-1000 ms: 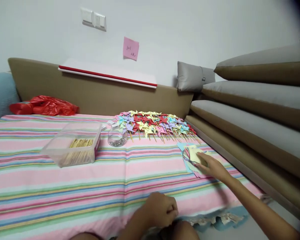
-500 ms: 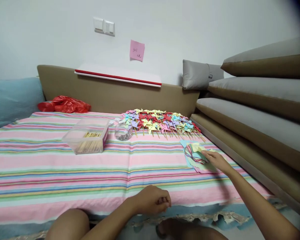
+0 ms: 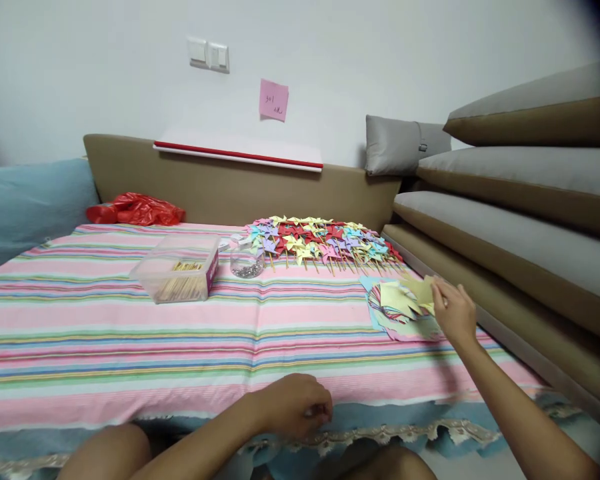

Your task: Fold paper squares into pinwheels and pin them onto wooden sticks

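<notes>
My right hand (image 3: 454, 308), on the right of the head view, pinches a pale yellow paper piece (image 3: 420, 289) between thumb and fingers. It is raised just above a pile of cut coloured paper pieces (image 3: 383, 308), spread in a fan with yellow ones on top. Near the front edge of the bed, my left hand (image 3: 300, 405) is curled into a loose fist, with nothing visible in it. Behind the paper pile lie many finished paper pinwheels (image 3: 325, 243) on sticks, in yellow, red, purple, pink and blue.
A clear plastic box (image 3: 180, 273) of wooden sticks stands left of centre, beside a round clear tub (image 3: 247, 262) of small metal pieces. A red plastic bag (image 3: 137, 209) lies at the back left. Stacked grey-brown cushions (image 3: 520, 227) border the right side.
My right hand has risen and moved slightly right, lifting the yellow paper piece off the pile. The left hand has shifted a little to the left, still curled.
</notes>
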Demonstrator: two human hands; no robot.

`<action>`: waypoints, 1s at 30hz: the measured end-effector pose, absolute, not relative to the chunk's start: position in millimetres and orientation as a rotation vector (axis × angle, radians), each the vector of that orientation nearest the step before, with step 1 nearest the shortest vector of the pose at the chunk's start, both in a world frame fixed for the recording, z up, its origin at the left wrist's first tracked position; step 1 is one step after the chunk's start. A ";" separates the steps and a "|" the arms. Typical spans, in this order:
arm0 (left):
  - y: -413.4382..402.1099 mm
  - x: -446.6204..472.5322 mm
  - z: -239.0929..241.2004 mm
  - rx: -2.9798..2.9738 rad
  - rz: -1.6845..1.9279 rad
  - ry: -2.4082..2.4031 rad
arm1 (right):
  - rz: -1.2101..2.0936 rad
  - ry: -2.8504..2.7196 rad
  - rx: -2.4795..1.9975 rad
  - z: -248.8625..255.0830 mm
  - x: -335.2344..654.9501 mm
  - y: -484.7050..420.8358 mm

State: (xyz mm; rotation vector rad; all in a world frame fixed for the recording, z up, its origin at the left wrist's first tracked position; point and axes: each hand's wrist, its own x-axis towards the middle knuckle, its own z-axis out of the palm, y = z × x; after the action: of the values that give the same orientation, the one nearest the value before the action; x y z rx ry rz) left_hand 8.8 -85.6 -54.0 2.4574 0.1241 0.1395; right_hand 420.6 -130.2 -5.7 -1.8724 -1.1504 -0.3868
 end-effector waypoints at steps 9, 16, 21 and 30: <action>-37.9 9.5 3.8 1.892 0.647 0.571 | -0.087 -0.909 -1.498 45.0 278.6 -98.0; 14.3 -9.3 25.3 1.127 0.990 0.633 | 0.717 -1.037 -1.194 27.1 164.4 -12.4; 15.5 -36.4 13.8 0.990 1.064 0.645 | 0.989 -1.003 -1.103 12.3 134.5 -4.2; 1.9 -42.8 3.4 0.996 1.121 0.851 | 1.164 -1.000 -1.062 6.1 118.2 -14.8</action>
State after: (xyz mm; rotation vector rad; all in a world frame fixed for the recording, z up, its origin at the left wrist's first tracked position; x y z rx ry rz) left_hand -42.8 1.9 3.4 0.9962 0.8508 1.1214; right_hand 118.2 -14.8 6.1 -1.0618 -1.0001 1.1637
